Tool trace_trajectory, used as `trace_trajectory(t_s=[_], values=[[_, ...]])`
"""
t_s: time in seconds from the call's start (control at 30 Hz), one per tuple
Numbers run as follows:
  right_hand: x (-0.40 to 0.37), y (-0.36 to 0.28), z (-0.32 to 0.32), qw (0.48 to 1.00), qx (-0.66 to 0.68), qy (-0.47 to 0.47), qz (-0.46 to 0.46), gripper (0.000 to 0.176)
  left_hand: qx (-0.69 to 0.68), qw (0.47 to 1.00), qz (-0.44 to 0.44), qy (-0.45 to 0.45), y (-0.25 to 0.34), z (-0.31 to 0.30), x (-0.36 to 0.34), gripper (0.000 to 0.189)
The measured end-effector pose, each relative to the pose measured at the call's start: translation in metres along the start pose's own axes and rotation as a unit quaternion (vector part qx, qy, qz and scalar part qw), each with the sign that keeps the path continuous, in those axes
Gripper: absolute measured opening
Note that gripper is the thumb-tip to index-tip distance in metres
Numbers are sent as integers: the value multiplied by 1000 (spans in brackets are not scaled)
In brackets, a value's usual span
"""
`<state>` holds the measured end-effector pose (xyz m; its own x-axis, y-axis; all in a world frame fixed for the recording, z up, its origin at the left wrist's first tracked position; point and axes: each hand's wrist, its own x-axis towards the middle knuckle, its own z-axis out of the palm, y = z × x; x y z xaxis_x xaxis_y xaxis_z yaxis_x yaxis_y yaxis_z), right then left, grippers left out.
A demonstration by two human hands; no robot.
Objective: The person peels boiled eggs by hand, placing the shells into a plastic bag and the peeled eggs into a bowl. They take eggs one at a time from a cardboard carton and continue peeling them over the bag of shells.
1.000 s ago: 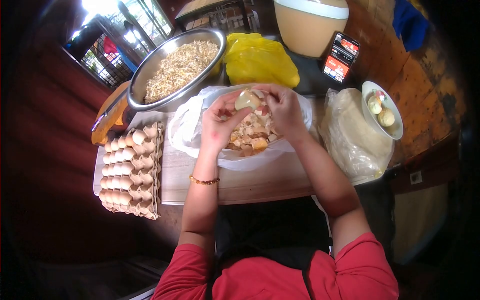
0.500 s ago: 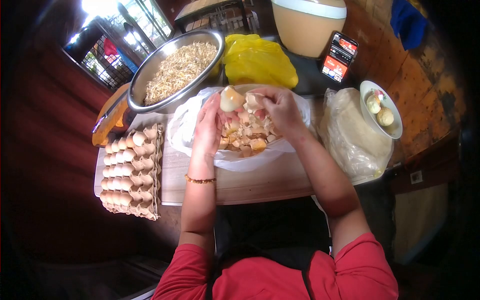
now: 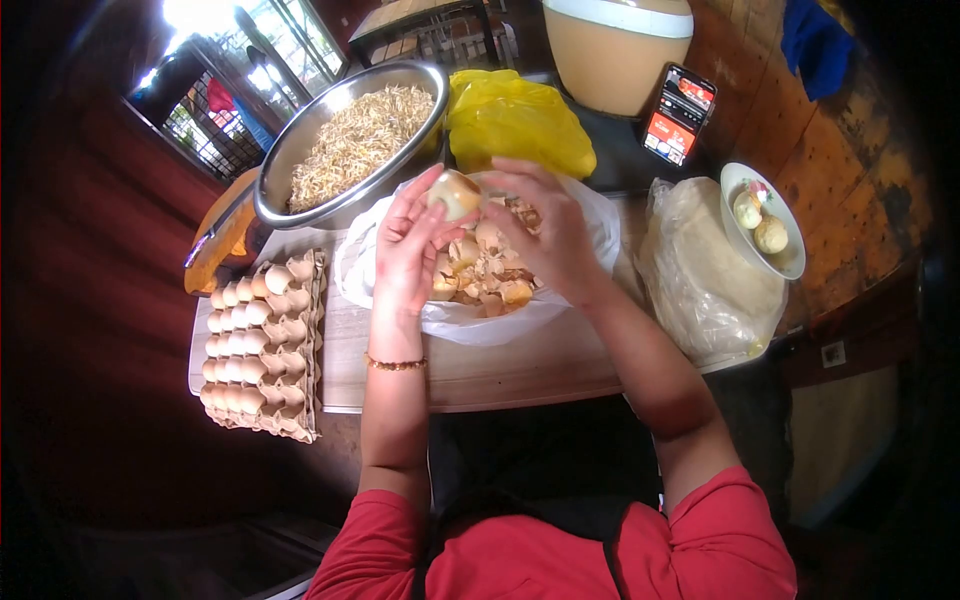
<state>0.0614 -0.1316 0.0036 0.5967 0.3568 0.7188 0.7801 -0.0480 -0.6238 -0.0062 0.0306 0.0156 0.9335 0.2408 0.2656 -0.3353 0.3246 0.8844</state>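
Note:
My left hand [image 3: 408,250] holds a partly peeled boiled egg [image 3: 453,192] at its fingertips, above a white plastic bag [image 3: 590,225] filled with broken eggshells [image 3: 490,270]. My right hand [image 3: 545,235] hovers just right of the egg over the shells, fingers curled and spread, with nothing clearly in it. Both hands are over the bag on the pale wooden board [image 3: 500,370].
A cardboard egg tray [image 3: 262,340] with several eggs lies at the left. Behind are a steel bowl of bean sprouts [image 3: 350,135], a yellow bag [image 3: 515,120], a beige pot [image 3: 615,50] and a phone [image 3: 680,112]. At right, a clear bag [image 3: 700,270] and a white bowl [image 3: 785,255] holding peeled eggs.
My left hand has turned the egg and shifted it slightly left. My right hand has come off the egg; the shell piece it pinched half a second ago is no longer in it.

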Motion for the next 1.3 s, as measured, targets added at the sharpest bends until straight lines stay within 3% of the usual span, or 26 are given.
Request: trace_trajectory(t_s=[0.07,0.17,0.27,0.6,0.7,0.8,0.87,1.0,1.1,1.2,1.23,1.3], values=[[4,-6,-7,997,15,66,-38,25,-3,1000,6,-12,-4,-1,1,49],[5,-9,-11,993,-31,61,-95,24,94,994,33,-49,-8,4,0,59],[3,-5,-8,989,-53,68,-116,23,96,993,37,-61,-10,7,-1,60],[2,7,-1,985,-89,106,-106,11,107,991,38,-70,-8,1,-1,60],[4,19,0,985,-74,149,-43,8,54,996,43,-62,-6,-3,0,58],[-1,32,7,982,-152,109,-26,11,78,994,64,-40,-2,-1,8,56],[-7,32,15,980,-189,57,-18,18,68,994,77,-48,9,31,12,54],[-12,15,17,987,-143,66,-32,20,96,986,85,-103,28,76,27,51],[-13,14,10,989,-105,45,-88,9,228,969,57,-79,44,100,53,45],[-12,8,3,986,-76,21,-146,5,390,920,25,-42,42,81,101,41],[-12,5,1,986,-66,2,-156,6,394,918,29,-39,38,70,116,41],[-11,2,0,984,-48,20,-170,7,507,857,79,45,26,46,147,41]])
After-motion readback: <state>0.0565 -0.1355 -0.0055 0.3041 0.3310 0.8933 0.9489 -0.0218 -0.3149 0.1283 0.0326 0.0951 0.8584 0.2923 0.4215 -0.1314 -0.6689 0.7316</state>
